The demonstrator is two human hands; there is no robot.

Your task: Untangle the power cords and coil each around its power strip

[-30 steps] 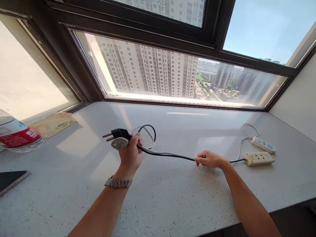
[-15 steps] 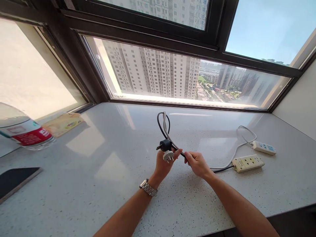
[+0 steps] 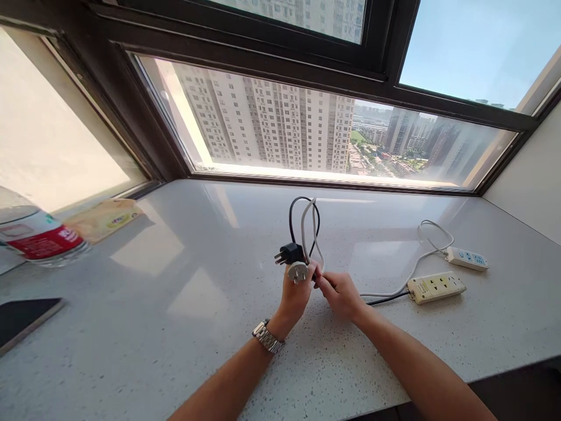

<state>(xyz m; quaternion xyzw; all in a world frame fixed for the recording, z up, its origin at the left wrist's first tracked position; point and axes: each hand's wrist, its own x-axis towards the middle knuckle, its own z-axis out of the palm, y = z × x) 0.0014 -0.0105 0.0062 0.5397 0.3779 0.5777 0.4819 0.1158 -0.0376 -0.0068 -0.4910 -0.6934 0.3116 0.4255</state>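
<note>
My left hand (image 3: 296, 292), a metal watch (image 3: 268, 337) on its wrist, is closed round two power cords just behind their plugs. A black plug (image 3: 289, 254) and a white plug (image 3: 297, 272) stick out over it with prongs bare. Above the fist rise loops of the black cord (image 3: 291, 215) and the white cord (image 3: 304, 225). My right hand (image 3: 339, 294) pinches the cords right beside the left one; its fingertips partly hide them. From there both cords run right to a cream power strip (image 3: 438, 287) and a smaller white power strip (image 3: 467, 259) on the speckled counter (image 3: 210, 362).
At the left stand a clear bottle with a red label (image 3: 44, 234) and a yellowish soft packet (image 3: 105, 219). A dark flat phone-like object (image 3: 26, 320) lies nearer. Windows with dark frames (image 3: 280, 180) border the counter's back; a white wall (image 3: 526, 181) closes the right side.
My right hand has moved left, up against my left hand. The cord loops above the fist have grown wider and shifted right. The view has tilted slightly.
</note>
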